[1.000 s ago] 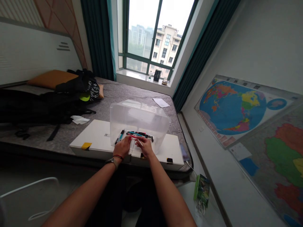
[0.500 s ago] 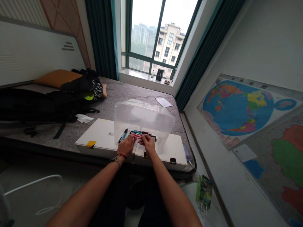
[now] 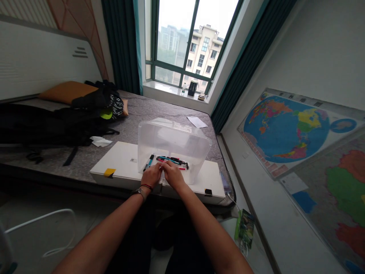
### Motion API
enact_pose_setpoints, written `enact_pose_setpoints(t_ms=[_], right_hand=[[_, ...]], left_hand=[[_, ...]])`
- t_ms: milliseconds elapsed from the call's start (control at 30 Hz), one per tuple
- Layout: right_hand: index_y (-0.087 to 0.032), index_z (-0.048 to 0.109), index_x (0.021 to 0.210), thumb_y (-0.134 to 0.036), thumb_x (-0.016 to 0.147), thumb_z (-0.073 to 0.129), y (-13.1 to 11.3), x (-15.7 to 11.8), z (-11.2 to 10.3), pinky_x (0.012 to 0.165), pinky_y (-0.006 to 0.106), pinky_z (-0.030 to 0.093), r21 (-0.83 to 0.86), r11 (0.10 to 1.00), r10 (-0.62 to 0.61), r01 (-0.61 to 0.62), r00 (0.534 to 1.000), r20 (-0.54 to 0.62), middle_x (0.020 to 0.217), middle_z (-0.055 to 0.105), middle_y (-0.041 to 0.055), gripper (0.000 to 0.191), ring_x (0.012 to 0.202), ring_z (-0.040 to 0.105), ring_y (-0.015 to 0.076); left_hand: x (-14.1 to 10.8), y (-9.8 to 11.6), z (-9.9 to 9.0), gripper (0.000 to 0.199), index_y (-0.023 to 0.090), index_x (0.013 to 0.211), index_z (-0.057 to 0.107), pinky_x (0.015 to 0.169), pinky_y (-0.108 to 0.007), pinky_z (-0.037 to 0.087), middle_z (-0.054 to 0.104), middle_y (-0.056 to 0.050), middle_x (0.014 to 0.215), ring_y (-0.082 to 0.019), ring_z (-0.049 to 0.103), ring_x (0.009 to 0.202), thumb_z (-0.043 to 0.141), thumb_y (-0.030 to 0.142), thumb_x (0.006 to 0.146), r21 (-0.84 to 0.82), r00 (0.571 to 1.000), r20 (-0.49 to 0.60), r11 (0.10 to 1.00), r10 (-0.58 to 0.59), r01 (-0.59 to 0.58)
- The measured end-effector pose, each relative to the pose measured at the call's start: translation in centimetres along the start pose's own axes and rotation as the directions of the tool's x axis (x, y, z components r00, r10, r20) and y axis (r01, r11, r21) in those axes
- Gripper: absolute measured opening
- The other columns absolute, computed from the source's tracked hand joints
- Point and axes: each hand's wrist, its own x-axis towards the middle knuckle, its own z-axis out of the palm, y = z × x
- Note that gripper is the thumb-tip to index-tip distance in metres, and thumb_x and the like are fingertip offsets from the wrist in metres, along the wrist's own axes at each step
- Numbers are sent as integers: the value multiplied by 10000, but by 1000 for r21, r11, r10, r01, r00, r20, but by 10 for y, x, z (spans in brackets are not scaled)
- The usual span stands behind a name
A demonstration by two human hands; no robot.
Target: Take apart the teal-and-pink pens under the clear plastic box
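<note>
A clear plastic box (image 3: 173, 139) lies on its side, its open side towards me. Several pens (image 3: 172, 160) are in a loose pile inside it, and teal and black pens (image 3: 149, 162) lie apart at the left. My left hand (image 3: 151, 176) and my right hand (image 3: 173, 175) meet at the box's opening, with fingers closed and fingertips touching. Whatever they pinch is small and mostly hidden by the fingers. Just past my right hand, a red pen part (image 3: 180, 168) shows low in the box.
White cartons (image 3: 114, 160) with yellow and black tabs support the box on a grey mattress (image 3: 165, 110). Black bags (image 3: 57, 125) and crumpled tissue (image 3: 100, 141) lie left, a paper sheet (image 3: 197, 122) behind. A green package (image 3: 244, 228) with white cables is low at the right.
My right hand has moved left and closed in against my left hand. The red item seen at my fingertips before is now mostly covered. The box and pen pile have stayed in place.
</note>
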Motion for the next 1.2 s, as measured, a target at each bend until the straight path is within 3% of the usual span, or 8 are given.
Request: enact_pose_setpoints(t_ms=[100,233,500,800,900,1033,1100,1200], right_hand=[[-264,693,1173,-110,931,523,-3,6,-1,850,270,477,-138,990,-13,21,998,55,1022,622,64,333,933,590,186],[-273,705,1133,-170,949,555,-2,11,3,875,265,477,-150,987,-46,50,998,30,1095,622,67,258,1019,584,189],[-202,694,983,-218,960,544,8,9,17,867,279,493,128,985,129,-113,984,-122,986,672,64,153,939,633,178],[-192,654,967,-256,939,526,10,6,19,877,317,516,322,927,264,-193,945,-194,1003,655,79,146,979,618,189],[-188,623,971,-353,920,564,14,14,21,784,317,566,570,777,470,-267,848,-244,948,664,72,183,891,653,189],[-178,590,916,-442,848,644,23,22,27,643,304,603,874,401,700,-273,707,-101,828,667,42,278,736,679,171],[-171,605,886,-444,792,709,27,21,29,635,290,608,916,294,716,-274,698,-21,796,671,30,307,713,681,158],[-159,636,854,-445,740,760,29,19,28,597,257,603,916,262,702,-305,711,36,759,674,24,331,689,679,146]], left_hand=[[0,-3,3,329,149,1081,608,686,-338,433,708,-136,886,-269,673,815,332,304,989,16,999,28,999,-44,44],[1,-2,3,338,135,1123,586,663,-340,418,708,-141,906,-276,673,807,318,282,979,29,996,27,996,-90,89],[0,7,-8,391,189,1225,554,665,-319,416,725,-104,953,-265,686,831,293,393,1017,-12,994,-23,995,-104,103],[2,8,-10,399,213,1196,603,764,-331,480,727,-92,1082,-250,698,933,324,434,1015,-115,996,-72,992,-54,45],[2,11,-13,420,206,1252,576,779,-328,480,706,-100,1133,-252,687,975,346,461,1010,-109,996,-82,994,-26,17],[2,12,-14,448,209,1287,564,775,-330,475,664,-117,1222,-263,662,1038,349,484,1007,-60,996,-94,998,-4,-1],[2,11,-13,433,213,1251,590,764,-329,468,688,-110,1159,-259,669,995,334,469,1014,-42,997,-81,999,-3,-1],[2,9,-10,413,212,1169,628,746,-326,455,717,-97,1058,-252,677,921,315,437,1022,-28,998,-61,1000,-9,7]])
